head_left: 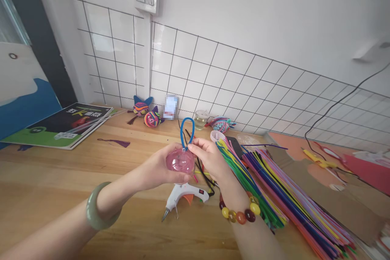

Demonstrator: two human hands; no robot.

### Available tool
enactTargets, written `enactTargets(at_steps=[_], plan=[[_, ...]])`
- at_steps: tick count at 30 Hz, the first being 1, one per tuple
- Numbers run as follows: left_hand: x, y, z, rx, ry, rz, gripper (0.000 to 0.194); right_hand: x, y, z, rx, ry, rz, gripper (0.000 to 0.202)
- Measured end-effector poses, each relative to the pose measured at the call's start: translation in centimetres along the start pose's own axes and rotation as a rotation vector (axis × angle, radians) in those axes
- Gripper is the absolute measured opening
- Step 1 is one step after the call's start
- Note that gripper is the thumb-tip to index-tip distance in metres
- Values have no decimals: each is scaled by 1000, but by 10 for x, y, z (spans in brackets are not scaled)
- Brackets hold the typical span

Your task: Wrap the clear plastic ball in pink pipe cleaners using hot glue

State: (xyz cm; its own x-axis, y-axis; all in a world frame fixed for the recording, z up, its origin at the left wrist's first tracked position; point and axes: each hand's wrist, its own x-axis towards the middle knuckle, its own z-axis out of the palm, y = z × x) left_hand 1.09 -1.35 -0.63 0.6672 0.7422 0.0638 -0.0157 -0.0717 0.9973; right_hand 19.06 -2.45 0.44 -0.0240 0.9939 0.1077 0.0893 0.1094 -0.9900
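My left hand [163, 167] is wrapped around a clear pink ball [179, 161], with the thumb below it and fingers behind. A blue pipe cleaner loop [182, 128] stands upright from the top of the ball. My right hand [209, 155] pinches the lower end of this loop, close to where it meets the ball. Just below the hands, a white glue gun [186, 191] lies on the wooden table [128, 239], its nozzle pointing to the lower left.
Bundles of coloured pipe cleaners [292, 195] lie on the right, near a yellow glue gun [318, 159]. Striped fish-like crafts [152, 118], a glass jar [201, 120] and a phone [171, 107] stand at the back. A book [73, 124] and purple tassel [117, 142] lie left.
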Motion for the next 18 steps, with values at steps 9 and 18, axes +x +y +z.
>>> enactTargets(at_steps=[9,18], plan=[[0,5,0,74,13,29,60,-1,0,2,175,-27,99,26],[0,4,0,112,21,44,65,1,2,3,265,-30,112,28]])
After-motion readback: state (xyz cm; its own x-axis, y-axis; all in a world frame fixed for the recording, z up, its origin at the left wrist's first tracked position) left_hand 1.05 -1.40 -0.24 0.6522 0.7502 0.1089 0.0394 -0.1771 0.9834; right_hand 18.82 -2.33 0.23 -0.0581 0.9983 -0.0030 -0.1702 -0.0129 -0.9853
